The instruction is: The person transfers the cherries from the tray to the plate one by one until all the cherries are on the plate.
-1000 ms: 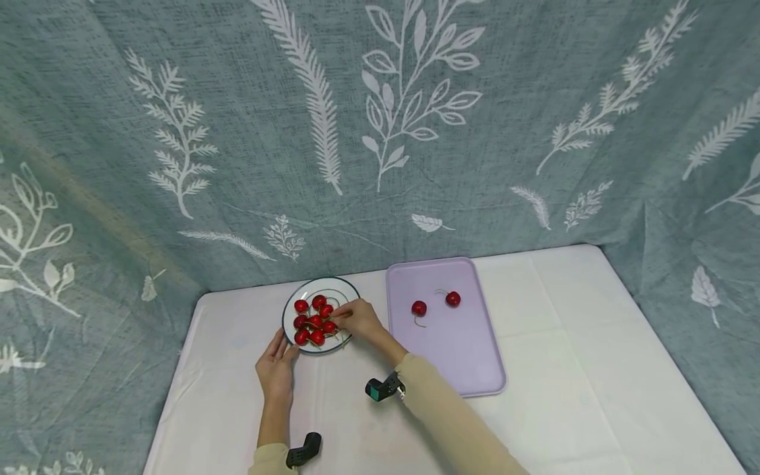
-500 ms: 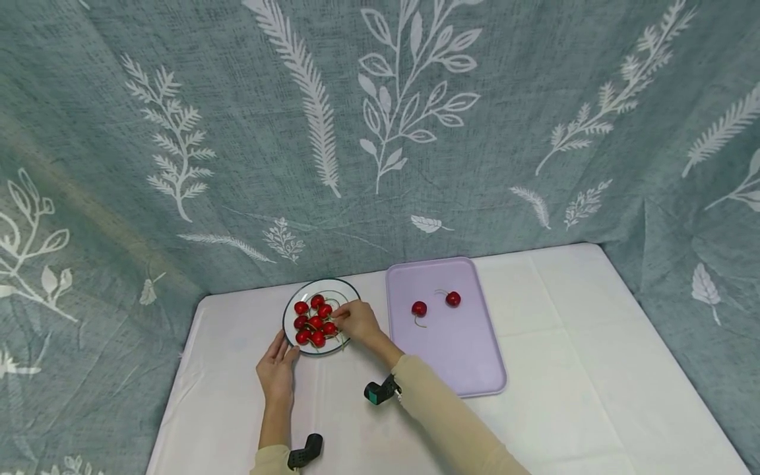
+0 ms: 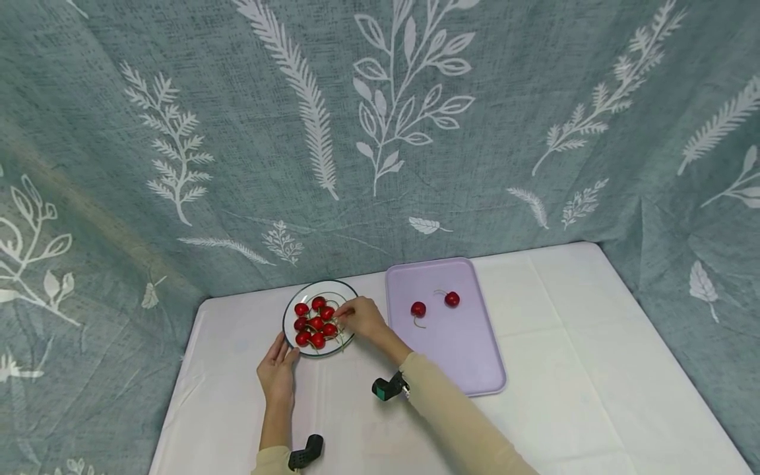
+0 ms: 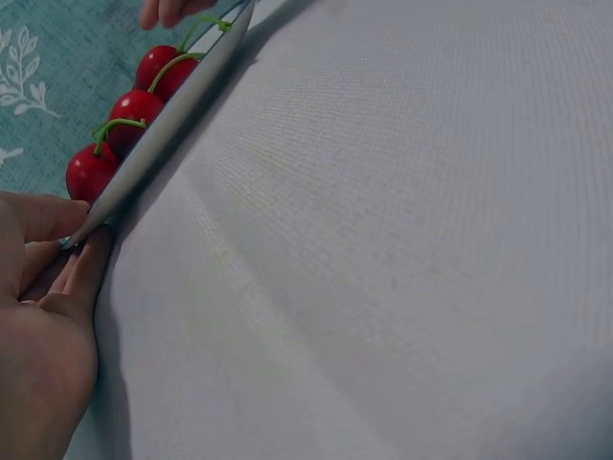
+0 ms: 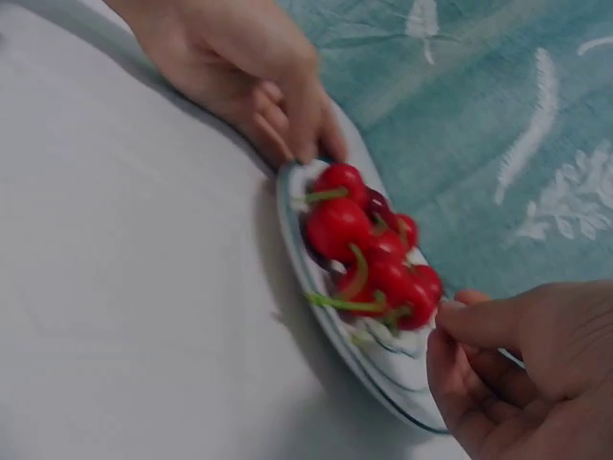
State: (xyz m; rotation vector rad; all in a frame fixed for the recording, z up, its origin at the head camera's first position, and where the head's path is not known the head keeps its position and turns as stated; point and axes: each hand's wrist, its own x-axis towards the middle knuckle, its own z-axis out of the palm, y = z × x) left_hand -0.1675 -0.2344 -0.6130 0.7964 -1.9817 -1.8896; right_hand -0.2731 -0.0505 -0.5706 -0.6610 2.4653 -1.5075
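Several red cherries with green stems (image 3: 316,323) lie on a white plate with a dark rim (image 3: 289,307). My left hand (image 3: 276,376) grips the plate's near left edge. In the left wrist view the thumb (image 4: 53,217) lies above the rim and the fingers below it. My right hand (image 3: 362,318) reaches over the plate's right side, thumb and forefinger pinched together beside a cherry (image 3: 327,313). In the right wrist view those fingertips (image 5: 450,311) meet by the outermost cherry (image 5: 419,305); the stem between them is mostly hidden.
A lilac tray (image 3: 451,356) stands right of the plate, with two cherries on it, one left (image 3: 418,309) and one right (image 3: 452,299). White cloth (image 3: 564,369) covers the table. Behind it hangs a green-grey curtain (image 3: 249,152) with white leaf patterns.
The right hand has stayed over the plate's right side, shifting only slightly to the right in the last half second. The left hand still holds the plate's edge. The tray's two cherries lie as before.
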